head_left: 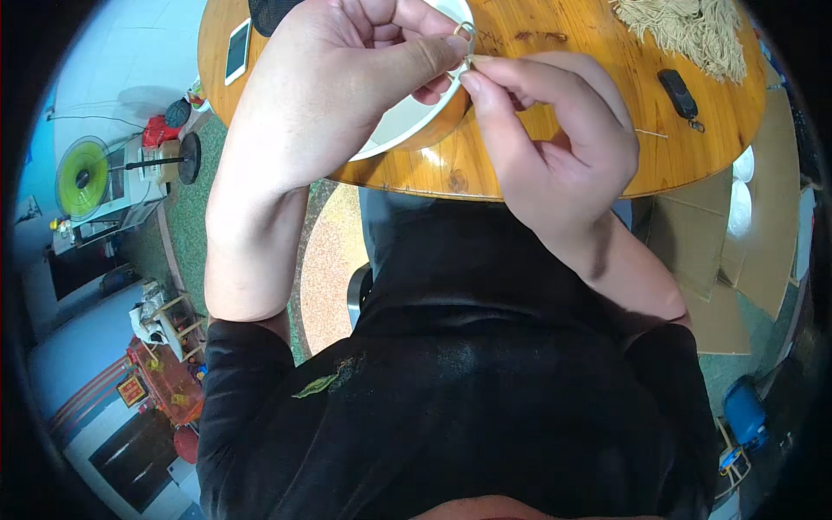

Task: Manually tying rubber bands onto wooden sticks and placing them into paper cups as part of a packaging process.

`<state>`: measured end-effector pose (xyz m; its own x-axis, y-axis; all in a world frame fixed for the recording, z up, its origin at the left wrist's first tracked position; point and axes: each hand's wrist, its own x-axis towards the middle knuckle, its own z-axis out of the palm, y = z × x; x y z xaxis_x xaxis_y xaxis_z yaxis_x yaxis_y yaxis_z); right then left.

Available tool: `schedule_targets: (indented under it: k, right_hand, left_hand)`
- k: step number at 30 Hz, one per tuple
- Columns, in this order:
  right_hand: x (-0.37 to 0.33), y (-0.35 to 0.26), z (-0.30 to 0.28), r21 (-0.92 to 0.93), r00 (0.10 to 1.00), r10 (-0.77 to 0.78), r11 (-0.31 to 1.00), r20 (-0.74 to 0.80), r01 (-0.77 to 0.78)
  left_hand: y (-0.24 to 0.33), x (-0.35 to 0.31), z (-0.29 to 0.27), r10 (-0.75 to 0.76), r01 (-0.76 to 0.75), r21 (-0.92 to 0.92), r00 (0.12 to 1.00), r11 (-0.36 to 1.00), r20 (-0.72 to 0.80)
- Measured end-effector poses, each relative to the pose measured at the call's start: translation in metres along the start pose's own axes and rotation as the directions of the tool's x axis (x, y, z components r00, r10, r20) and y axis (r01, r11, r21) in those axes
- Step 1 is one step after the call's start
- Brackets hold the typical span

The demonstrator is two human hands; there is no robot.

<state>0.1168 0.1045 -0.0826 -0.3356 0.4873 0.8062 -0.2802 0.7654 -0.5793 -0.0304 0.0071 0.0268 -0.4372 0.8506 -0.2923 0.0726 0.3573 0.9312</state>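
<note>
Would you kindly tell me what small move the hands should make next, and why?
Perhaps the right hand should gently draw the beige cord away from the left hand: both hands appear to pinch it close together, and a small bend shows by the left thumb.

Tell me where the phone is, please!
In the head view, the phone is at the upper left, on the wooden table near its left edge, just left of a black mesh thing and the left hand.

Your round wooden table (693,165)'s got a phone (237,52), white bowl (400,139), tan strand pile (689,39) and black key fob (677,93) on it.
</note>
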Motion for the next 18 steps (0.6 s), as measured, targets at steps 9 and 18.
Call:
schedule_targets:
  k: [9,18]
  right_hand:
    - [0.008,-0.010,0.003,0.021,0.963,0.241,0.969,0.116,-0.245]
    - [0.007,-0.015,0.000,0.367,0.645,0.680,0.534,0.348,-0.761]
  left_hand:
    - [0.001,-0.004,0.003,0.040,-0.040,0.020,0.999,0.999,-0.032]
    - [0.005,-0.009,0.002,0.062,-0.062,0.144,0.998,0.988,0.009]
